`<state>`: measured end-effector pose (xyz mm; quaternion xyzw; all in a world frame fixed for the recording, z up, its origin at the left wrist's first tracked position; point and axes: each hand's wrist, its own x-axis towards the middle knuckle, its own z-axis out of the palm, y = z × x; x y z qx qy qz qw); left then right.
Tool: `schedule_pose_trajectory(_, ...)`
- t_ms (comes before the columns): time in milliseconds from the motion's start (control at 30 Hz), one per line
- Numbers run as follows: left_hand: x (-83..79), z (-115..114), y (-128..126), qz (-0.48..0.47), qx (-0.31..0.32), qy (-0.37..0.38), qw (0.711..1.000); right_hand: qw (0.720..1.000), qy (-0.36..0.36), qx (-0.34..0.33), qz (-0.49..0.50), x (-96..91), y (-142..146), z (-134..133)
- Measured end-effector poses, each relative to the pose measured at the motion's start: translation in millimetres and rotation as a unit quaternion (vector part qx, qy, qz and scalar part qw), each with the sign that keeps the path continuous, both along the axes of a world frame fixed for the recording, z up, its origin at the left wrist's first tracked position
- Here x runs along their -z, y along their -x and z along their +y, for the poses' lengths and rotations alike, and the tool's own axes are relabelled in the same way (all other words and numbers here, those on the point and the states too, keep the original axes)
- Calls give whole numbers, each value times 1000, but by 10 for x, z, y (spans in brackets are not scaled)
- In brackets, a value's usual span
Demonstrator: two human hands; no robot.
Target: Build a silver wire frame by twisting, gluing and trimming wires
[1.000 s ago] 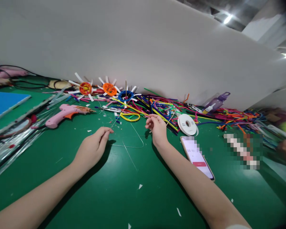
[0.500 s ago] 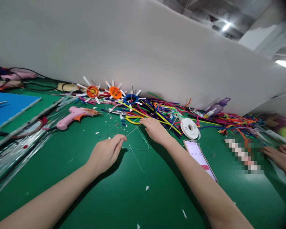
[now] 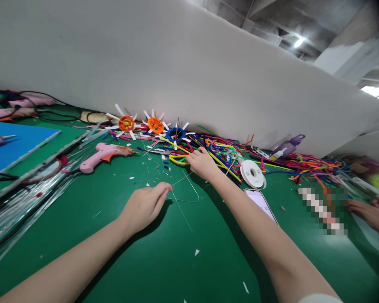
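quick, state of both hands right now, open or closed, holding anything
Left hand: closed, pinching a thin, pale, wire-like strand.
Right hand: near a multicoloured pile of fuzzy stems; whether it grips anything cannot be told.

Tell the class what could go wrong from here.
The thin strand pinched in the left hand could snag on the coloured stems near the right hand.
The pink glue gun lies loose on the table; if hot, it might burn someone reaching past.
The phone lies partly behind the right forearm, which could knock it.
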<state>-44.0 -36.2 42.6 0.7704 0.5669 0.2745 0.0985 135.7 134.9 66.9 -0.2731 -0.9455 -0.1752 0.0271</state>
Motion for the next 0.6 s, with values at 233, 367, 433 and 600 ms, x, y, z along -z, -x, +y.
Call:
schedule_pose_trajectory(233, 23, 1, 13, -2, 11, 6, 1000, 998, 25, 51, 20, -173, 4, 124)
schedule_pose_trajectory(367, 17, -12, 7, -7, 17, 15, 1000, 995, 70, 58, 32, -250, -4, 126)
schedule_pose_trajectory(433, 15, -16, 4, -6, 19, 17, 1000, 993, 84, 65, 48, -286, -1, 117)
schedule_pose_trajectory(600, 15, -13, 4, -7, 27, 16, 999, 980, 88, 122, 134, -363, 0, 123)
